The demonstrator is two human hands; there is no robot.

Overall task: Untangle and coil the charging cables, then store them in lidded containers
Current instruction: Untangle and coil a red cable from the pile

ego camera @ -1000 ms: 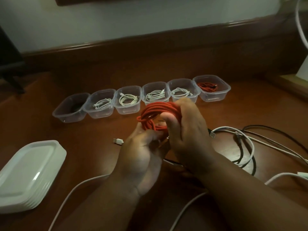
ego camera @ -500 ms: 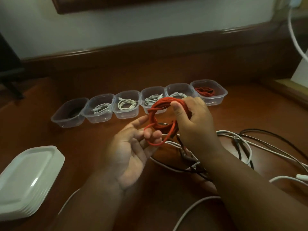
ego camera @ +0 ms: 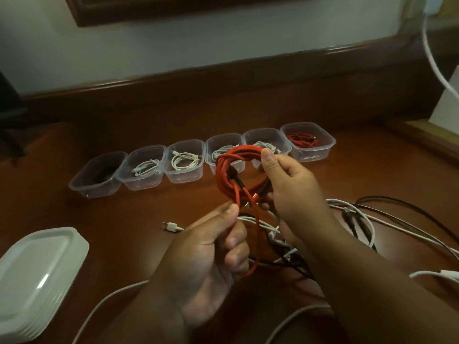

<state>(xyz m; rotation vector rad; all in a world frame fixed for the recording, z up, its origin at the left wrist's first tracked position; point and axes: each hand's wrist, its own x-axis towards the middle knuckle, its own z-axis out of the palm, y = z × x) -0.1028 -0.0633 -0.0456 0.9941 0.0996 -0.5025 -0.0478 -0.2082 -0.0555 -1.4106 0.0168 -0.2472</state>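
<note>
A coiled red cable (ego camera: 227, 170) hangs above the wooden table (ego camera: 124, 219). My right hand (ego camera: 288, 184) grips the coil's right side between thumb and fingers. My left hand (ego camera: 213, 254) pinches the loose red end below the coil, and a loop of it runs down past the curled fingers. Behind stand several clear open containers in a row. The leftmost container (ego camera: 98, 176) holds something dark. The middle ones, like this container (ego camera: 183, 161), hold white coiled cables. The rightmost container (ego camera: 308, 141) holds a red cable.
A stack of white lids (ego camera: 37, 276) lies at the front left. A tangle of white and black cables (ego camera: 360, 219) spreads on the right, with a white USB plug (ego camera: 171, 226) near the middle. A white cord (ego camera: 432, 53) hangs at the far right.
My left hand has gone from cupped under the coil, to open, to pinching the loose red end. The coil has been lifted and turned upright in my right hand.
</note>
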